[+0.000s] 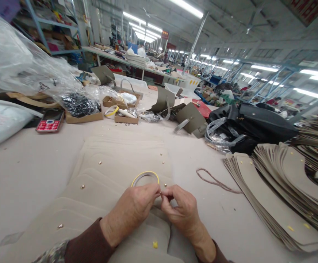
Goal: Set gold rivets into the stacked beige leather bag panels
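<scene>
Beige panels [120,155] with metal studs are seen under two working hands.
In the head view, the fingertips of the left hand [137,202] and right hand [182,210] are pinched, almost touching; what is held between is too small to tell. A yellow-edged ring [148,172] is partly hidden behind the left hand. Red print on the far-right hanging sign [306,10] and left white bag [5,122] cannot be read.

Layered flat panels [93,204] central on the counter [19,175], rectangular keypad phone [50,121] behind left, shallow cardboard boxes [126,119] behind, thin cord loop [216,183] right, curved strip stacks [253,190] farther right
</scene>
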`<state>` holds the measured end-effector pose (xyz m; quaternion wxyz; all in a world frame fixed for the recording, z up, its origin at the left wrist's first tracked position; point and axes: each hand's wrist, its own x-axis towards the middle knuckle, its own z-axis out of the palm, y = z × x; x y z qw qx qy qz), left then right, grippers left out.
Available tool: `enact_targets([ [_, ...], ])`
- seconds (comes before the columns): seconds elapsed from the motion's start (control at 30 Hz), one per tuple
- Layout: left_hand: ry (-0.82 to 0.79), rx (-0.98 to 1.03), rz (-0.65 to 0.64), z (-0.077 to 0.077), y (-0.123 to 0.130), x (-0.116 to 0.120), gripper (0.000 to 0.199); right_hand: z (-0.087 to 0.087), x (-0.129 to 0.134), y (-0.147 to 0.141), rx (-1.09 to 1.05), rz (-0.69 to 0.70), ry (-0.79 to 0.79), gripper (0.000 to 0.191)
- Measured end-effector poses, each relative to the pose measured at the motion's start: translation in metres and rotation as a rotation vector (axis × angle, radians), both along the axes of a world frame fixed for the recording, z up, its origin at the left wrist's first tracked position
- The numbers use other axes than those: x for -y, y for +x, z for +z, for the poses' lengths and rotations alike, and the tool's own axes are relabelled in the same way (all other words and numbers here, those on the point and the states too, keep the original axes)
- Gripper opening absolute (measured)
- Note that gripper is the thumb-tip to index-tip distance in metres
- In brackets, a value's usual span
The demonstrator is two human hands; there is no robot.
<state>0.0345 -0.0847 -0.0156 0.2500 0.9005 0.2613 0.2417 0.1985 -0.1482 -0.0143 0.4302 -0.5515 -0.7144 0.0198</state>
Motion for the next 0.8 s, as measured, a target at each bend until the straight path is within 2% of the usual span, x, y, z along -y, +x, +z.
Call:
enact_targets([
  [0.07,0.037,0.000,0.006,0.000,0.002,0.001,0.017,-0.001,0.000,-0.002,-0.129,-0.041,-0.127,0.013],
  [0.17,0.164,0.049,0.009,0.000,0.005,0.005,0.020,-0.003,-0.003,-0.002,-0.525,-0.128,-0.457,0.011],
  [0.23,0.245,0.095,0.004,-0.002,0.006,0.009,0.022,-0.005,-0.007,0.004,-0.772,-0.188,-0.616,0.018],
  [0.3,0.295,0.066,0.022,-0.004,0.006,0.010,0.021,-0.007,-0.012,0.013,-0.886,-0.232,-0.708,0.028],
  [0.4,0.304,-0.162,0.073,-0.006,0.006,0.006,0.015,-0.008,-0.015,0.025,-0.871,-0.242,-0.785,0.037],
  [0.5,0.259,-0.354,0.076,-0.007,0.006,0.001,0.009,-0.010,-0.014,0.029,-0.798,-0.222,-0.785,0.037],
  [0.8,0.193,-0.404,0.087,-0.011,0.008,0.003,0.011,-0.009,-0.020,0.018,-0.419,-0.258,-0.707,0.020],
])
